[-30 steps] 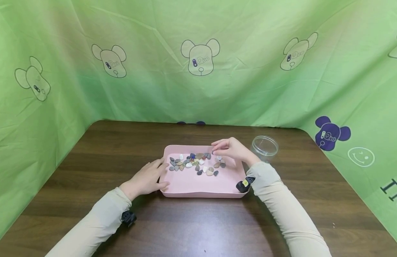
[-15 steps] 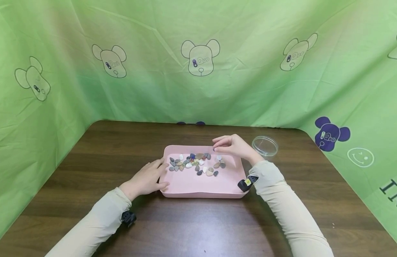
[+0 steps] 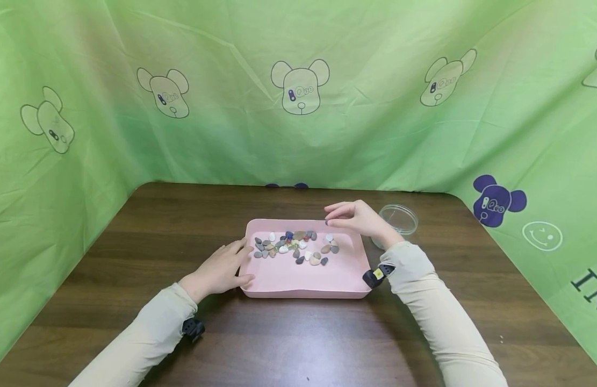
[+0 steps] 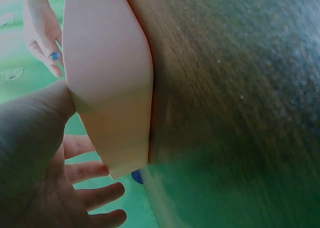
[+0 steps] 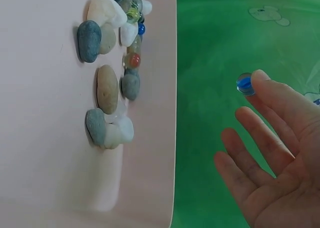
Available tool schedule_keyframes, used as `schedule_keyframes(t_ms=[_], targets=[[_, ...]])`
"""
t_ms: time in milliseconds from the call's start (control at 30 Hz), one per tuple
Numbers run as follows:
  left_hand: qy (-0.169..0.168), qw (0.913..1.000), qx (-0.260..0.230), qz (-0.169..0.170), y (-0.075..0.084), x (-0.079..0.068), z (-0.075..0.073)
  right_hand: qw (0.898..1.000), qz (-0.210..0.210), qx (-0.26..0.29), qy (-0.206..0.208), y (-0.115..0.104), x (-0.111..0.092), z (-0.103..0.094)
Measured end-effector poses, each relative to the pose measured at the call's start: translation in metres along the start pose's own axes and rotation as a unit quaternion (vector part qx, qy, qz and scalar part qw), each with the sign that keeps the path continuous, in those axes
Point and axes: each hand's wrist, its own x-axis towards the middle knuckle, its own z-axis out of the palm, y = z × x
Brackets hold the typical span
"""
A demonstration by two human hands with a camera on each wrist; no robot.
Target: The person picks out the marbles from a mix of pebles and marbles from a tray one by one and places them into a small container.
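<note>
Right wrist view: near the far rim of the tray (image 5: 156,138), a blue glass marble (image 5: 245,84), likely light, slippery and best taken across its middle, was pinched by the right hand (image 3: 361,219), the tray touched by the spread-fingered left hand (image 3: 220,270).

Looks like a recording booth, judging by the cartoon-printed green backdrop (image 3: 211,150) round three sides of the wood-grain desk (image 3: 288,338) and the wrist cameras (image 3: 194,329) over both sleeves (image 3: 148,328).

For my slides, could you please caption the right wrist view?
Right hand pinching a clear, blue-swirled glass marble near a pink tray of smooth, multicoloured pebbles.
</note>
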Motion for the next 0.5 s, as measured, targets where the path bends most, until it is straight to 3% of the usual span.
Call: schedule_keyframes(t_ms=[500], targets=[[-0.004, 1.0, -0.001, -0.004, 0.001, 0.0, -0.001, 1.0, 0.001, -0.012, 0.013, 0.002, -0.01, -0.011]])
